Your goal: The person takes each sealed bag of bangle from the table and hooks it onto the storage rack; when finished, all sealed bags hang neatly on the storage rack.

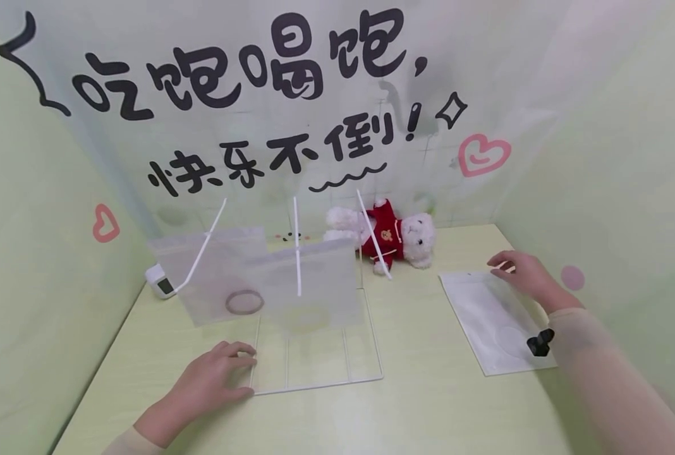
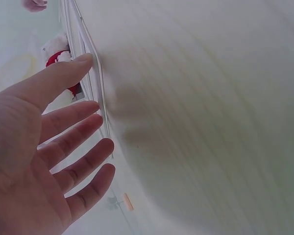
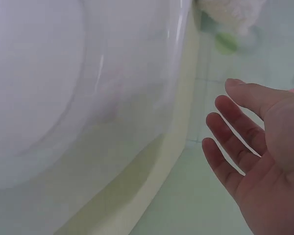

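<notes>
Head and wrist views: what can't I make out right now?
Head: the right part of the white pouch, hidden behind the right sleeve.
Head: any readout on the white device, too small.
Left wrist: part of the plush bear, behind the left hand.
Right wrist: most of the bear, cut off by the top edge.

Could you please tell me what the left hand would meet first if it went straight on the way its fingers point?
The left hand would probably meet the left side of the white wire rack first; the two look very close, though I cannot tell whether they touch.
</notes>
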Demonstrator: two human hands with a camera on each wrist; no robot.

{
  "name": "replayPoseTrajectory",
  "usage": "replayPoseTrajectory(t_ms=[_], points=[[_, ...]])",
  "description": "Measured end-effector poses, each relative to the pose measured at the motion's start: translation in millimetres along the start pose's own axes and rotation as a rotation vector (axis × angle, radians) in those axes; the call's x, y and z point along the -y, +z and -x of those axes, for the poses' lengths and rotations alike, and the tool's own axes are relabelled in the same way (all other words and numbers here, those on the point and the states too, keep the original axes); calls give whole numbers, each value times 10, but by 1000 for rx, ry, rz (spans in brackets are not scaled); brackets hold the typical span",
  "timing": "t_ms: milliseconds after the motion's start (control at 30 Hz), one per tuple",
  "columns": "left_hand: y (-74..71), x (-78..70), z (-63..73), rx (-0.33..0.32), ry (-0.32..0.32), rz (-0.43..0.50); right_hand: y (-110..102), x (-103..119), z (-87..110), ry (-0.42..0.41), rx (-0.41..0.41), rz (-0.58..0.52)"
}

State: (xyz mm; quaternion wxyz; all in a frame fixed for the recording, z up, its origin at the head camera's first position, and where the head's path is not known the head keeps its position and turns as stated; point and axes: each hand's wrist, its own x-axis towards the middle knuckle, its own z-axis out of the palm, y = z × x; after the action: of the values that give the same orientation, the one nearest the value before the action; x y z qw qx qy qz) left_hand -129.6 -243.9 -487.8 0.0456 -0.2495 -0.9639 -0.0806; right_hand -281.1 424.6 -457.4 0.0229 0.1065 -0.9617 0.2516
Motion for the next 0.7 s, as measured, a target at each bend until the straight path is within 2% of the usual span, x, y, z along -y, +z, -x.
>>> replayPoseTrajectory(t_ms=[300, 700], points=[[12, 23, -5, -14, 25, -2, 63, -225, -71, 102, 105, 37], [-5, 15, -1, -7, 22, 4, 129, -405, -45, 175, 122, 44]])
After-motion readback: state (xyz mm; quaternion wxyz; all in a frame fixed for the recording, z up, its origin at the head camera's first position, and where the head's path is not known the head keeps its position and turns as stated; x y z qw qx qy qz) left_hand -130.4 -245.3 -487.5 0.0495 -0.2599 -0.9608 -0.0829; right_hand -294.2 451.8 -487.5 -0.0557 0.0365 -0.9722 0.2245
